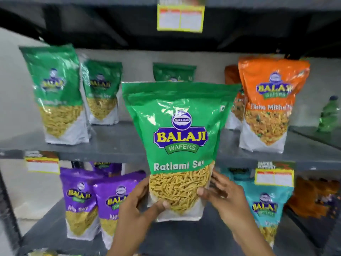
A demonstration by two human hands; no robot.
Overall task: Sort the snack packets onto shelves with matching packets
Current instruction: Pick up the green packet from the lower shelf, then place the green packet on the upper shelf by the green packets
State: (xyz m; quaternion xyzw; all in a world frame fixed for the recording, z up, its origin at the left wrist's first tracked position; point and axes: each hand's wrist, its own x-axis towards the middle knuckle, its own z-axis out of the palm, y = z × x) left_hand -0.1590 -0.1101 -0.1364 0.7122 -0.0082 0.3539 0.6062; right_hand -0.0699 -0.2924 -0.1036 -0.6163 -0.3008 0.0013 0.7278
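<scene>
Both hands grip one packet at its lower corners: the left hand (136,206) with thumb across the clear window, the right hand (223,196) clasping the opposite edge. Between them the glossy green Ratlami Sev packet (180,137) stands upright at frame centre, hiding part of the grey metal shelf (118,139) behind. Matching green packets (59,95) stand at upper left, orange packets (267,106) at upper right. Purple packets (96,202) sit lower left, a teal packet (267,209) lower right.
</scene>
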